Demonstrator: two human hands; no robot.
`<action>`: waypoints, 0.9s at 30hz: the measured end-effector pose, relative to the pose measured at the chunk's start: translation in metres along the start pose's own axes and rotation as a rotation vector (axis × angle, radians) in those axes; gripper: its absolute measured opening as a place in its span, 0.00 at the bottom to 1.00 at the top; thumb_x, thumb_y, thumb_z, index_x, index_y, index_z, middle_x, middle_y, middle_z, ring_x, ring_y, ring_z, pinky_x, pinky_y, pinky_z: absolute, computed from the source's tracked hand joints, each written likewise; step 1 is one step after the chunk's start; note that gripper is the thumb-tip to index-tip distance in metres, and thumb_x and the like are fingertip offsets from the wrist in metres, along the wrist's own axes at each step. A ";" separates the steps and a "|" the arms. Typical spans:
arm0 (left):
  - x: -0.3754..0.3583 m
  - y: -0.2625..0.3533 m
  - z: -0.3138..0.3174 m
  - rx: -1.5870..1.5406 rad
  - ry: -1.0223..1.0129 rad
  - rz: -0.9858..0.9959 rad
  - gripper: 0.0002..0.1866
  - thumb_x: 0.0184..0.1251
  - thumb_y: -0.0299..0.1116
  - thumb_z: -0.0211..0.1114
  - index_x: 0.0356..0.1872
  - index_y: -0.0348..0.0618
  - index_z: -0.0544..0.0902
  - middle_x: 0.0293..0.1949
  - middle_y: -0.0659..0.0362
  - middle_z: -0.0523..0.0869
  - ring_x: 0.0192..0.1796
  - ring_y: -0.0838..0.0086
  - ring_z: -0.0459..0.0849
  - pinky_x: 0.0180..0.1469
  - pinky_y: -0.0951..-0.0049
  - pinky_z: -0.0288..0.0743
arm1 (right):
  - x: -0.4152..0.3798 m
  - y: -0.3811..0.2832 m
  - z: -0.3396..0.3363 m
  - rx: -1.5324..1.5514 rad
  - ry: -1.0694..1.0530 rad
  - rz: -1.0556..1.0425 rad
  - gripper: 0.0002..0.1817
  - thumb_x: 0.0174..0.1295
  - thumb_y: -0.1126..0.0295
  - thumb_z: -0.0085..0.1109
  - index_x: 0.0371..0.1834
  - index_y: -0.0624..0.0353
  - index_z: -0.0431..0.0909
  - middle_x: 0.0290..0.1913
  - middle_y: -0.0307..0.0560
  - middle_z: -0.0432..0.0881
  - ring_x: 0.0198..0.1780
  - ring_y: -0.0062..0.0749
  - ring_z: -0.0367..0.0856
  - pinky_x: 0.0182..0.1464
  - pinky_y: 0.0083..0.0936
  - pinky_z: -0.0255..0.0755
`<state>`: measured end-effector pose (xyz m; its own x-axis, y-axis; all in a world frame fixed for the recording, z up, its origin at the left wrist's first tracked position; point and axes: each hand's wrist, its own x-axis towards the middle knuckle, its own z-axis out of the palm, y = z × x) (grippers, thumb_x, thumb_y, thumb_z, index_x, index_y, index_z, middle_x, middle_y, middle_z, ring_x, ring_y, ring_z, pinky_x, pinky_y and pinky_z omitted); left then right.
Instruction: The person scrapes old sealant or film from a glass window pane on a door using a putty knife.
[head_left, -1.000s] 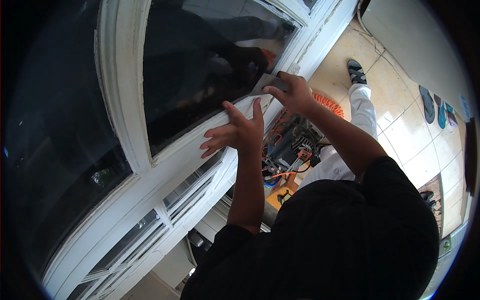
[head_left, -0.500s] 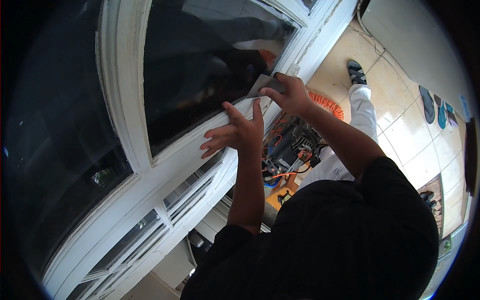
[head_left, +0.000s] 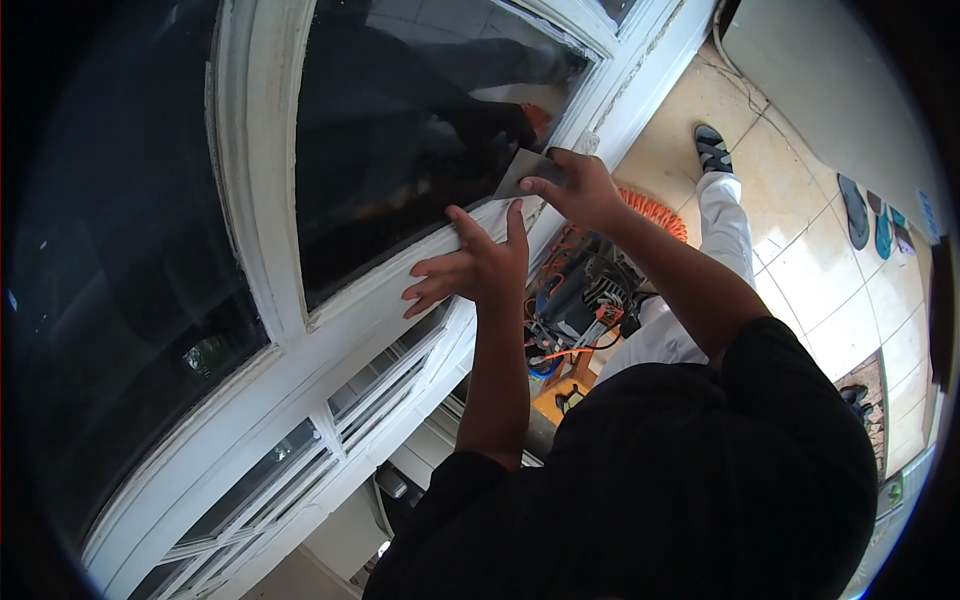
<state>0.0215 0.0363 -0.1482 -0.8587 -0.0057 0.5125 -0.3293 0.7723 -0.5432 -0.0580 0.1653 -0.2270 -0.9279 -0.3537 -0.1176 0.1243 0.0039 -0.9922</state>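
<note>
My right hand grips a thin grey metal scraper blade between thumb and fingers. The blade lies at the lower edge of a dark glass pane, where it meets the white frame. Just left of the blade, my left hand rests against the frame with its fingers spread and nothing in them. Its thumb and index finger point up toward the pane's edge.
A coiled orange hose lies on the tiled floor beside a pile of tools and cables. Slippers sit at the right. A wooden stool is below the tools.
The view has shifted slightly, so the window frame and pane appear a little further right. Both hands keep nearly the same pose, with the blade still in my right hand.
</note>
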 end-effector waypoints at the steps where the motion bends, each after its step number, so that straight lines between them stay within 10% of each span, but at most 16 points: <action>1: 0.000 0.000 0.000 -0.003 0.001 -0.004 0.57 0.48 0.70 0.64 0.76 0.58 0.47 0.66 0.29 0.13 0.64 0.25 0.07 0.46 0.17 0.09 | -0.001 0.001 -0.001 -0.001 -0.002 0.005 0.26 0.54 0.49 0.69 0.32 0.67 0.79 0.27 0.59 0.81 0.33 0.49 0.83 0.38 0.34 0.74; 7: 0.001 -0.001 -0.002 0.001 -0.001 0.002 0.57 0.48 0.70 0.64 0.76 0.58 0.47 0.66 0.28 0.13 0.64 0.25 0.08 0.46 0.17 0.10 | 0.003 0.026 -0.018 -0.078 -0.057 0.176 0.24 0.56 0.53 0.68 0.41 0.67 0.79 0.33 0.55 0.84 0.37 0.32 0.84 0.42 0.30 0.75; 16: 0.000 -0.002 -0.001 -0.002 -0.001 0.000 0.58 0.47 0.68 0.66 0.76 0.57 0.46 0.66 0.27 0.14 0.64 0.25 0.08 0.46 0.17 0.10 | 0.002 0.023 -0.008 -0.027 0.006 0.112 0.26 0.54 0.48 0.68 0.35 0.66 0.79 0.26 0.59 0.81 0.33 0.50 0.84 0.38 0.37 0.74; 27: 0.000 0.000 -0.001 0.001 -0.001 0.000 0.59 0.46 0.69 0.67 0.76 0.57 0.46 0.66 0.27 0.14 0.64 0.25 0.08 0.46 0.17 0.10 | 0.000 0.009 -0.009 -0.005 -0.041 0.090 0.26 0.54 0.49 0.68 0.36 0.65 0.81 0.28 0.58 0.83 0.34 0.48 0.84 0.38 0.35 0.75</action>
<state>0.0224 0.0367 -0.1478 -0.8589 -0.0063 0.5122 -0.3298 0.7719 -0.5435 -0.0596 0.1735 -0.2361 -0.8980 -0.3895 -0.2047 0.2045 0.0423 -0.9779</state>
